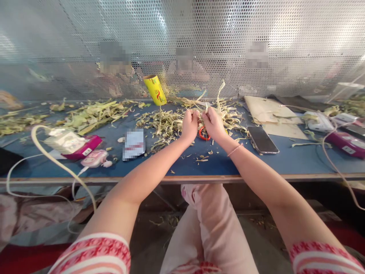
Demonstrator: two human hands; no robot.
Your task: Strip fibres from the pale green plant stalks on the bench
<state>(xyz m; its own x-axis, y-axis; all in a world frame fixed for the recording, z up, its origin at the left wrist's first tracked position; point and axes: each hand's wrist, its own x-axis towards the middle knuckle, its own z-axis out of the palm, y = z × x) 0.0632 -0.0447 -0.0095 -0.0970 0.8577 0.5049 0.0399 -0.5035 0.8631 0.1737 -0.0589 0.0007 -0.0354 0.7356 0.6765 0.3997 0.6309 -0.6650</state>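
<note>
The fingers of the left hand and right hand are curled closed and appear to pinch a pale strip, though the contact is too small to confirm. The strip sits between the fingers; its visible end points upward, long axis near vertical. Just nearer than the fingers: a red ring. Around and beyond them: a loose pile of leaf strips. Right of the fingers: a phone, lying flat. The table is blue; beyond the fingers rises a perforated metal panel.
</note>
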